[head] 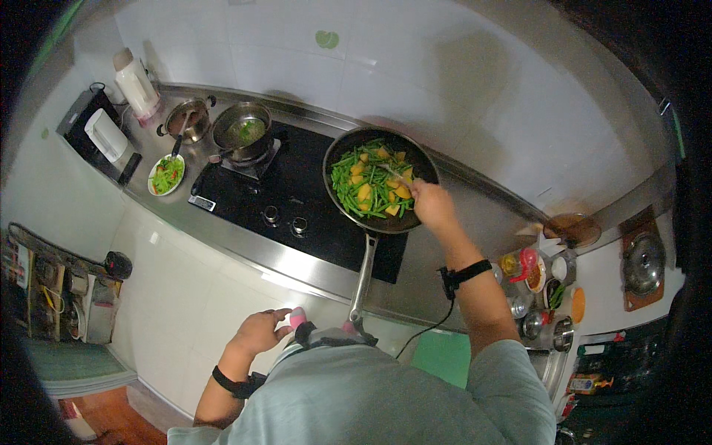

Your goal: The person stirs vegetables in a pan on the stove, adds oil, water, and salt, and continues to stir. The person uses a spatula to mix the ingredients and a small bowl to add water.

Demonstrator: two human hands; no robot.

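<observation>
My right hand (435,207) is closed on the handle of a metal cooking utensil (394,172), whose tip is down among the food; its head is mostly hidden. The utensil stands in a dark frying pan (429,161) holding green beans (345,192) and yellow-orange chunks (364,193). This pan rests on the right side of the black cooktop (311,167), its steel handle (365,278) pointing towards me. My left hand (261,332) hangs beside my waist over the floor, its fingers apart and holding nothing.
A saucepan (257,146) with green bits stands on the left burner. Left of it are a two-handled pot (201,132) with a ladle, a plate of sliced green vegetables (167,174) and a thermos (136,89). Bowls, jars and a glass lid (644,263) lie at the right.
</observation>
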